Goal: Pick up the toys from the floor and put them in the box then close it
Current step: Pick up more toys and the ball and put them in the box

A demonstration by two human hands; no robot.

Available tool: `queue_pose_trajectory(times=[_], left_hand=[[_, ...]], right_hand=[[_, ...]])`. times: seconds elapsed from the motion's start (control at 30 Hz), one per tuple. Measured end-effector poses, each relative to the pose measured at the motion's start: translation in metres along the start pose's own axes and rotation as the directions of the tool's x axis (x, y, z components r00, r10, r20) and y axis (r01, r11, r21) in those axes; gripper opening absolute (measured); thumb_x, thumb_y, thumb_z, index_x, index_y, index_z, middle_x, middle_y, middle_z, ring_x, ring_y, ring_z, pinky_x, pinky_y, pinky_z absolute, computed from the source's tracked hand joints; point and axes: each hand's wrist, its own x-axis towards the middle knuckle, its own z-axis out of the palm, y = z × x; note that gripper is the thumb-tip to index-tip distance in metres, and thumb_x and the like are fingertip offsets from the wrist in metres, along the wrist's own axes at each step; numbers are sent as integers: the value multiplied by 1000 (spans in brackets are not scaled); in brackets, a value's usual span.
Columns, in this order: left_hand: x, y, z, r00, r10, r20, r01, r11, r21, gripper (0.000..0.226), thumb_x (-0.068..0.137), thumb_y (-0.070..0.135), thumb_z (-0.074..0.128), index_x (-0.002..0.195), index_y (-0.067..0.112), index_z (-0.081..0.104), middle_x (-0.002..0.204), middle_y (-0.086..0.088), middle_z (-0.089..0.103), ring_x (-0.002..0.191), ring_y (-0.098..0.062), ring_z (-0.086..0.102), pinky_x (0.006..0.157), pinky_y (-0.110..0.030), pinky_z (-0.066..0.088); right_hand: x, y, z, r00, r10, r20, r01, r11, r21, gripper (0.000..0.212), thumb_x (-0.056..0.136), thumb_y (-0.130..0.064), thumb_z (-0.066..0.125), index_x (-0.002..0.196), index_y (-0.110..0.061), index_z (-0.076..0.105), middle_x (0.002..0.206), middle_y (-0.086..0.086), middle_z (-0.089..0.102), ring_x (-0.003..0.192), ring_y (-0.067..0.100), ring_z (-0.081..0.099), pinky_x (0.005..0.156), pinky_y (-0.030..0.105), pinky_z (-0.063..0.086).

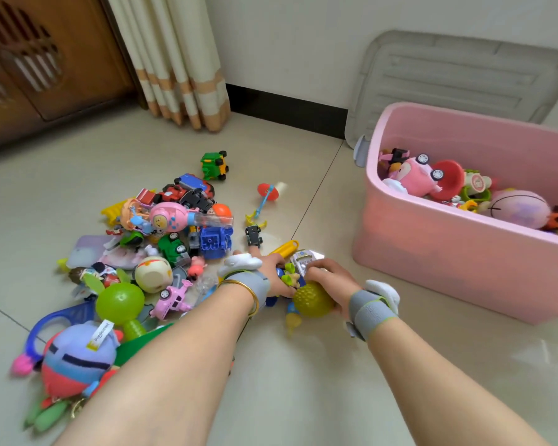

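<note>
A heap of toys (161, 239) lies on the tiled floor at the left and centre. The pink box (438, 252) stands open at the right, with several toys inside. Its grey lid (458, 72) leans against the wall behind it. My right hand (327, 278) grips a yellow-green bumpy ball (313, 300) and touches a small white toy (303, 260). My left hand (273, 275) is closed over a cluster of small blue and green toys (289, 278) right beside the ball. A yellow tube (284, 247) lies just beyond both hands.
A green toy car (214, 165) and a red disc toy (268, 192) lie apart from the heap. A curtain (178, 59) and a wooden cabinet (39, 59) stand at the back left. Bare floor lies in front of the box.
</note>
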Motion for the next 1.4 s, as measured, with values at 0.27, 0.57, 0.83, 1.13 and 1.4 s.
queue_pose_trajectory(times=[0.27, 0.57, 0.83, 1.13, 1.4], left_hand=[[-6, 5, -2, 993, 19, 120, 10, 972, -235, 65, 72, 48, 71, 129, 27, 50, 124, -14, 46, 112, -33, 55, 96, -40, 51], [-14, 9, -26, 989, 76, 130, -16, 910, -413, 61, 64, 39, 72, 119, 16, 55, 100, -8, 59, 89, -24, 64, 87, -40, 58], [-45, 26, -97, 992, 99, -76, -122, 892, -434, 58, 56, 40, 70, 107, 15, 60, 105, -15, 66, 96, -30, 67, 87, -41, 57], [-89, 90, -183, 836, 133, -533, -345, 882, -322, 50, 75, 45, 68, 121, 32, 54, 123, -7, 47, 111, -32, 42, 96, -29, 37], [-69, 218, -162, 826, 191, -530, -506, 666, -548, 87, 77, 52, 64, 147, 23, 23, 144, -9, 34, 132, -33, 39, 111, -39, 31]], right_hand=[[-13, 16, 2, 990, 62, 124, -103, 929, 356, 17, 84, -12, 60, 91, -27, 58, 98, 6, 55, 78, 24, 58, 69, 39, 55], [-22, -3, -4, 974, 68, 217, -175, 835, 522, 17, 87, -15, 56, 103, -13, 60, 102, 17, 57, 79, 31, 60, 72, 46, 55], [-47, -64, -23, 969, -150, 194, -6, 775, 632, 28, 76, -15, 60, 103, -8, 60, 103, 20, 58, 82, 34, 62, 67, 48, 58], [-89, -150, -105, 875, -468, -128, 451, 688, 568, 34, 61, -18, 55, 93, -16, 65, 91, 12, 64, 77, 24, 60, 66, 36, 53], [-79, -125, -203, 877, -187, -444, 468, 547, 694, 12, 77, -22, 60, 85, -14, 61, 99, 15, 58, 82, 30, 58, 70, 42, 53]])
